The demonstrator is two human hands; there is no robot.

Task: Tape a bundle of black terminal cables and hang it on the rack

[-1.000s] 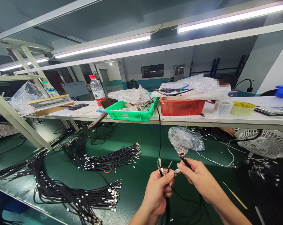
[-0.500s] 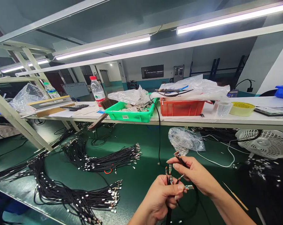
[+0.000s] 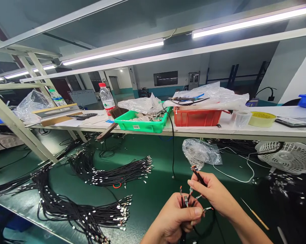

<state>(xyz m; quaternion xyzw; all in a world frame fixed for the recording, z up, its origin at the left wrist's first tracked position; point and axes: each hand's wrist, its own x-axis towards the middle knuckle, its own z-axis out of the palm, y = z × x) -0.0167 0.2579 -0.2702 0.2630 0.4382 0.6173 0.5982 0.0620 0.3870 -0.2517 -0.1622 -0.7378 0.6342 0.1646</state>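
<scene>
Low in the view, my left hand (image 3: 177,217) is closed around several black cables whose stripped, metal-tipped ends (image 3: 186,201) fan out above the fist. Just right of it and slightly higher, my right hand (image 3: 214,191) pinches black cables (image 3: 199,175) between thumb and fingers. Their coppery, metallic ends point up and left. Between the hands, some tips from the left fist come close to my right fingers; whether they touch I cannot tell. Dark cable hangs down beneath both hands.
Bundles of black cables (image 3: 74,210) lie on the green mat at left. A clear bag (image 3: 197,150) of small parts and a white fan (image 3: 290,156) stand beyond the hands. A pointed tool (image 3: 259,219) lies at right. The shelf holds a green tray (image 3: 143,127) and a red bin (image 3: 197,117).
My right hand has shifted slightly right, its index finger now curled in rather than stretched out. The metal tips in my left hand have turned and sit differently.
</scene>
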